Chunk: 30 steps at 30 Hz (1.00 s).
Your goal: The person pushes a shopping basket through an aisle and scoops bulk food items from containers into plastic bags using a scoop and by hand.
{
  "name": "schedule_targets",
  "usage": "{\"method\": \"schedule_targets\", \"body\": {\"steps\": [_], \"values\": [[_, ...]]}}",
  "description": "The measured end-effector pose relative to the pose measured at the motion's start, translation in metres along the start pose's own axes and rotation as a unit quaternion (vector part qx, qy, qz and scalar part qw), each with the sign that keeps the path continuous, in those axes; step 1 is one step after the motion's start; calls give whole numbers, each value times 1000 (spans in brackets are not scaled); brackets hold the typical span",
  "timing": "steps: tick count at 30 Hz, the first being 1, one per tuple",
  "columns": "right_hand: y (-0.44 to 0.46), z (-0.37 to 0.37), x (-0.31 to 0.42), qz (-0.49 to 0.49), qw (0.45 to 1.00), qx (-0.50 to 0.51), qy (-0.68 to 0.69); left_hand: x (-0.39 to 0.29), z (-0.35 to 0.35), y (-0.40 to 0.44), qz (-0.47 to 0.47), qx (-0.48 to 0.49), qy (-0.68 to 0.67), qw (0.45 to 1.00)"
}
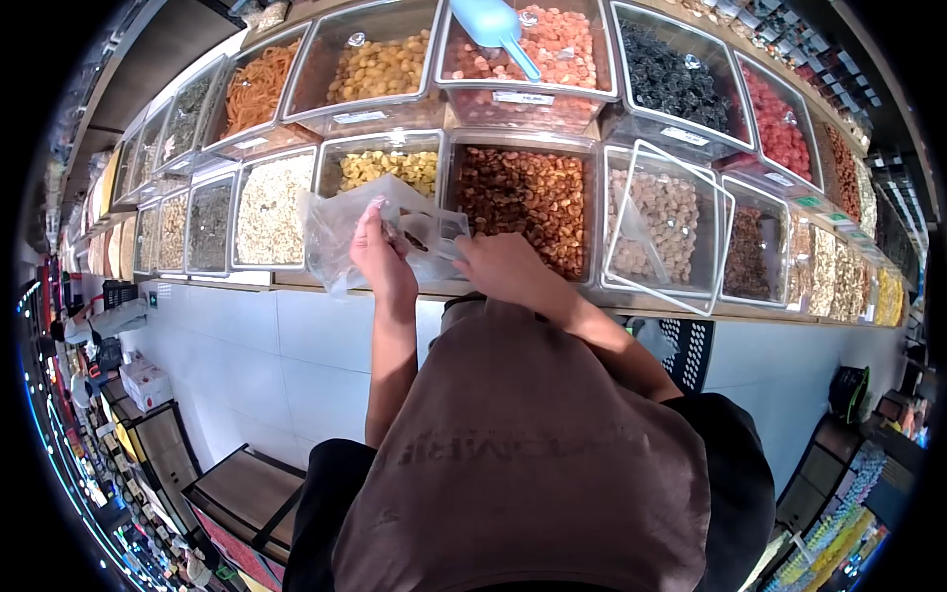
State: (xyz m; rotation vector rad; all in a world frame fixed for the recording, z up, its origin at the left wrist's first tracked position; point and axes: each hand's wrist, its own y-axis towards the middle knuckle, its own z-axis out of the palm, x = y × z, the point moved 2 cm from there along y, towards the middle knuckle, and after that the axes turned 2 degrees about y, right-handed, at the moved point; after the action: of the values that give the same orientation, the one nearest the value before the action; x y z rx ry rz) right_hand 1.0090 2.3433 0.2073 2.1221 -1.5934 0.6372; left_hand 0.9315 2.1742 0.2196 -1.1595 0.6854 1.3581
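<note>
My left hand (pixel 383 255) is closed on a clear plastic bag (pixel 333 237), holding it in front of the bin of yellow pieces. A few dark brown pieces show at the bag's mouth. My right hand (pixel 505 268) grips what looks like a clear plastic scoop (pixel 454 227), its front end reaching into the bag's mouth; the bag partly hides it. Just beyond my right hand sits an uncovered bin of glossy red-brown dried pieces (pixel 528 192). Its near left corner is hidden by the hand and scoop.
A loose clear lid (pixel 712 296) lies askew over the bin of pale round pieces (pixel 656 217). A light blue scoop (pixel 488 25) rests on the bin of pink pieces (pixel 572 39) behind. More lidded bins line both sides. A dark crate (pixel 688 350) stands low at right.
</note>
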Motion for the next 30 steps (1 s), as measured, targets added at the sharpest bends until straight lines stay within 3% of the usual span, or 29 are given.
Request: {"method": "schedule_targets", "body": {"steps": [4,10,12,13,18,20,22,25,30], "values": [[3,0,-4,20,1000,-11,9,-10,-5,-2,15,-29,-2,999],[-53,-66,-35,119,972,-14,200,-8,-15,-2,-24,-61,-37,997],[-76,-70,-46,158,936,-121,291,-8,-11,4,-29,-45,-33,998],[-88,-55,-69,206,907,-93,355,-9,-10,7,-30,-39,-31,998],[-114,-55,-81,314,884,-89,336,-29,2,24,-58,-56,-37,996],[-122,-52,-80,435,856,-47,275,-42,5,27,-56,-79,-32,995],[-129,-39,-81,445,849,-51,280,-47,4,30,-45,-65,-39,996],[-133,-26,-78,362,902,-87,219,-61,7,27,2,-48,-23,999],[-138,-20,-79,342,900,-101,248,-74,5,22,29,-58,-19,998]]}}
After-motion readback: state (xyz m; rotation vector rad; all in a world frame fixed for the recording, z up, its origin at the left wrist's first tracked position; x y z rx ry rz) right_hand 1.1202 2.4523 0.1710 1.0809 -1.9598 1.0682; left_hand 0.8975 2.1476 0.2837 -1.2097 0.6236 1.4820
